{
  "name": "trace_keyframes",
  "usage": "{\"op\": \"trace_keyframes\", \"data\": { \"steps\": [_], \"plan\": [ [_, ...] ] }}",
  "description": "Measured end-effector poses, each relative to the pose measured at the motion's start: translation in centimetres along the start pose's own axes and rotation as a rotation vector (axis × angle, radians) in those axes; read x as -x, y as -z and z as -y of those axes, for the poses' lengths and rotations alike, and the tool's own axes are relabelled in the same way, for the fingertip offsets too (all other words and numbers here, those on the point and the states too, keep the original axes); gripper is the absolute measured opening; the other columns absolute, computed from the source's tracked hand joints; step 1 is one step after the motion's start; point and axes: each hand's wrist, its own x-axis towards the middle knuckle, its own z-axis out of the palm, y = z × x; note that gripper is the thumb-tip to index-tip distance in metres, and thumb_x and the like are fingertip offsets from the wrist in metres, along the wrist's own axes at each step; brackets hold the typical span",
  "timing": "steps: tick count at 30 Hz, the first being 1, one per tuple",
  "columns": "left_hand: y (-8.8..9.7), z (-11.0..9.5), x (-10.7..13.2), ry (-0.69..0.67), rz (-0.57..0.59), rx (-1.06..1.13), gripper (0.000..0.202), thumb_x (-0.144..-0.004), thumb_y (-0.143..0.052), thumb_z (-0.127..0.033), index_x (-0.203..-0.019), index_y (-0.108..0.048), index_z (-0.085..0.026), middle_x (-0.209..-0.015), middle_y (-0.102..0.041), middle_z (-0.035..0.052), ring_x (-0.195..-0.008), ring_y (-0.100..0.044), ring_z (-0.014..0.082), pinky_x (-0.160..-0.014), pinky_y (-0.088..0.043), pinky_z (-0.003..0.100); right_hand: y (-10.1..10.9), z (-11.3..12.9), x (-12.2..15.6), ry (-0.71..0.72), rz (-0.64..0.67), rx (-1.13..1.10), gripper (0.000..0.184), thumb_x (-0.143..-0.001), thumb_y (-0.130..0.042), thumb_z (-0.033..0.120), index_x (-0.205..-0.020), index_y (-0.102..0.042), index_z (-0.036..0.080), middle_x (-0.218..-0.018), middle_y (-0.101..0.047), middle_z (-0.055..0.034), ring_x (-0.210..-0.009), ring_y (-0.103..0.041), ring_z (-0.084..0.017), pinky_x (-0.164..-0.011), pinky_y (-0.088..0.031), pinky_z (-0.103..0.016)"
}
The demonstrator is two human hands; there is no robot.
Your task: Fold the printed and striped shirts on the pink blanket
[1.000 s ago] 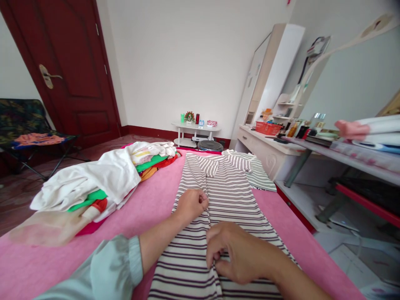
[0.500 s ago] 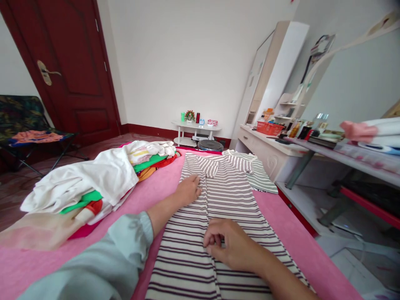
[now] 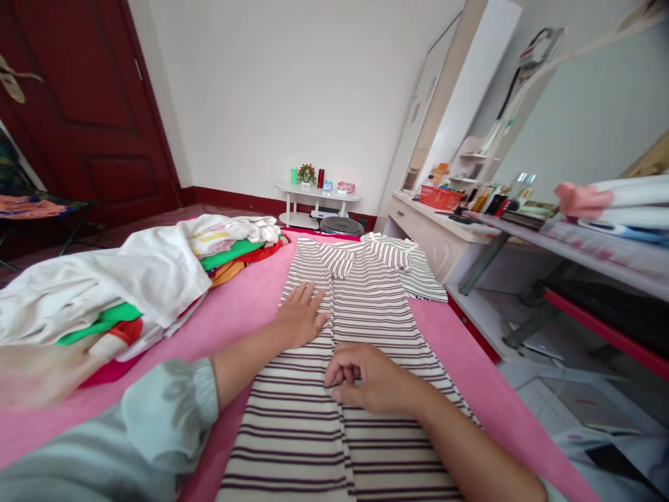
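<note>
A long white dress with dark stripes [image 3: 373,307] lies spread on the pink bedding [image 3: 444,335], its left side folded over lengthwise with one short sleeve on top. My left hand [image 3: 302,317] rests flat on the folded part, fingers spread. Closer to me, my right hand [image 3: 366,380] is closed, fingers curled and thumb near them at the fold's edge, pinching the fabric there. The fingertips are partly hidden. Beyond the dress's right shoulder lies another striped garment [image 3: 426,275].
A heap of clothes [image 3: 141,265], mostly white with green, red and orange pieces, lies on the left. To the right stand a dresser [image 3: 423,230] and a grey table [image 3: 590,254] with folded items. A small white stand [image 3: 293,202] is by the far wall.
My left hand has slid slightly toward me and its fingers have spread apart. My right hand stays closed at the fold's edge. The whole view has shifted a little to the right.
</note>
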Motion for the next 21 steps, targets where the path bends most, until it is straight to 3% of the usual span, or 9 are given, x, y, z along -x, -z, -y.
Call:
{"op": "trace_keyframes", "data": {
  "steps": [7,10,13,17,19,21],
  "plan": [
    [1.7,0.3,7.6,-0.143,0.038,0.161,0.066,-0.094,-0.021,-0.058,-0.148,-0.021,-0.02,-0.156,-0.007,0.0065,-0.143,-0.003,0.0243,-0.116,-0.013,0.042,0.3,0.0,0.1,-0.008,0.041,-0.064,0.016,-0.072,-0.066,0.021,-0.087,-0.069,0.017,-0.07,-0.052,0.0033,-0.062,-0.046,-0.008,-0.055,-0.037,-0.019],
    [2.4,0.4,11.5,-0.141,-0.009,0.157,0.073,-0.091,-0.032,-0.06,-0.149,-0.013,-0.022,-0.156,0.005,0.0067,-0.143,0.001,0.028,-0.115,-0.017,0.045,0.3,-0.2,0.1,-0.002,0.052,-0.078,0.018,-0.071,-0.066,0.02,-0.089,-0.069,0.017,-0.07,-0.052,0.0035,-0.062,-0.046,-0.008,-0.055,-0.037,-0.019],
    [4.0,-0.5,15.4,-0.194,0.07,0.133,0.074,-0.088,-0.038,-0.06,-0.149,-0.015,-0.023,-0.155,0.004,0.0069,-0.142,-0.002,0.0313,-0.113,-0.019,0.049,0.4,-0.4,0.1,-0.006,0.059,-0.084,0.019,-0.071,-0.066,0.02,-0.09,-0.069,0.018,-0.069,-0.052,0.0038,-0.062,-0.046,-0.008,-0.055,-0.036,-0.019],
    [7.5,-3.2,17.4,-0.3,0.258,0.176,0.068,-0.086,-0.05,-0.047,-0.146,-0.029,-0.023,-0.154,-0.018,0.0077,-0.139,-0.024,0.0281,-0.11,-0.03,0.042,0.6,-0.3,0.1,-0.017,0.065,-0.105,0.019,-0.072,-0.064,0.019,-0.09,-0.071,0.017,-0.068,-0.052,0.0034,-0.062,-0.046,-0.009,-0.055,-0.035,-0.019],
    [9.0,-4.2,16.0,-0.323,0.31,0.196,0.049,-0.083,-0.053,-0.033,-0.131,-0.052,-0.026,-0.14,-0.047,0.006,-0.126,-0.047,0.0266,-0.101,-0.042,0.036,0.6,-0.2,0.0,-0.021,0.065,-0.117,0.018,-0.072,-0.063,0.018,-0.088,-0.072,0.016,-0.067,-0.052,0.0033,-0.062,-0.046,-0.008,-0.054,-0.035,-0.019],
    [9.7,-4.5,12.9,-0.282,0.289,0.207,0.032,-0.081,-0.048,-0.021,-0.103,-0.07,-0.028,-0.107,-0.07,0.0025,-0.099,-0.064,0.0235,-0.086,-0.05,0.033,0.6,-0.1,0.0,-0.025,0.066,-0.124,0.017,-0.072,-0.063,0.017,-0.087,-0.072,0.016,-0.066,-0.052,0.0031,-0.061,-0.045,-0.008,-0.054,-0.034,-0.019]
  ]
}}
